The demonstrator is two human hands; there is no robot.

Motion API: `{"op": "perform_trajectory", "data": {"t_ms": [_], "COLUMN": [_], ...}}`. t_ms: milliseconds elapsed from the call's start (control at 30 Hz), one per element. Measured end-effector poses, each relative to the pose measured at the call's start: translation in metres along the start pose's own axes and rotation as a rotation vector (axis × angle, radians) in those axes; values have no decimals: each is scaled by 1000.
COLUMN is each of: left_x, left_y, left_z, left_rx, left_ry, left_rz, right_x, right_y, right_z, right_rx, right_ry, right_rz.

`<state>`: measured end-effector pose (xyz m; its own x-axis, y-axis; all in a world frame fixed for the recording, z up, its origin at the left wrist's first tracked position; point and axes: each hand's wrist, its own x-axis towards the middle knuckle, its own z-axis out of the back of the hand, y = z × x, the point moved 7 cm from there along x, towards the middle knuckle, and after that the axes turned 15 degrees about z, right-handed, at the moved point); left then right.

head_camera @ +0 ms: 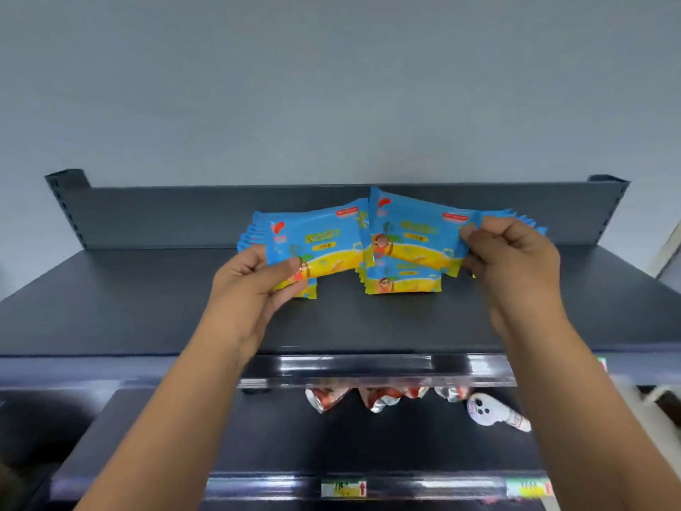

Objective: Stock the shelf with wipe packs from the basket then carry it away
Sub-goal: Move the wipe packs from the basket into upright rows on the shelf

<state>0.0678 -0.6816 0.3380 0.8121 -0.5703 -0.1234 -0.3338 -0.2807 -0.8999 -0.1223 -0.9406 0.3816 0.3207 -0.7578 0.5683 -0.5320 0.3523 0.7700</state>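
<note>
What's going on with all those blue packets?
A person is stocking the top shelf. The left hand grips the left wipe pack and the right hand pinches the right wipe pack, both held up in front of the rows of packs already on the shelf. The basket isn't in view.

Even soft light, glare on shelf-edge strips (368, 365), wide-angle bending, slight blur

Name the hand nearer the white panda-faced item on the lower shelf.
Right. The right hand holds a wipe pack above the panda-faced item; the left hand holds another pack, up and far left of it.
</note>
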Motion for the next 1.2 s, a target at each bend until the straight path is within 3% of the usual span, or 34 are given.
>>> {"op": "perform_trajectory", "data": {"t_ms": [133, 300, 467, 600, 800, 967, 1200], "left_x": [26, 43, 62, 77, 90, 94, 97], "left_y": [23, 48, 91, 119, 138, 135, 142], "left_z": [-73, -159, -214, -235, -254, -262, -273], "left_rx": [-3, 292, 408, 379, 577, 833, 810], "left_ry": [84, 152, 140, 123, 103, 108, 67], "left_rz": [52, -27, 0, 98, 135, 42, 14], "right_x": [46, 98, 137, 151, 157, 160, 153], "right_y": [2, -18, -57, -83, -107, -114, -116], "right_z": [62, 135, 171, 181, 189, 187, 192], "right_rx": [-35, -65, -188, -278, -533, -557, -513], "right_ry": [-35, -91, 85, 167, 245, 216, 164], "right_rz": [25, 3, -111, -142, -128, -193, -255]}}
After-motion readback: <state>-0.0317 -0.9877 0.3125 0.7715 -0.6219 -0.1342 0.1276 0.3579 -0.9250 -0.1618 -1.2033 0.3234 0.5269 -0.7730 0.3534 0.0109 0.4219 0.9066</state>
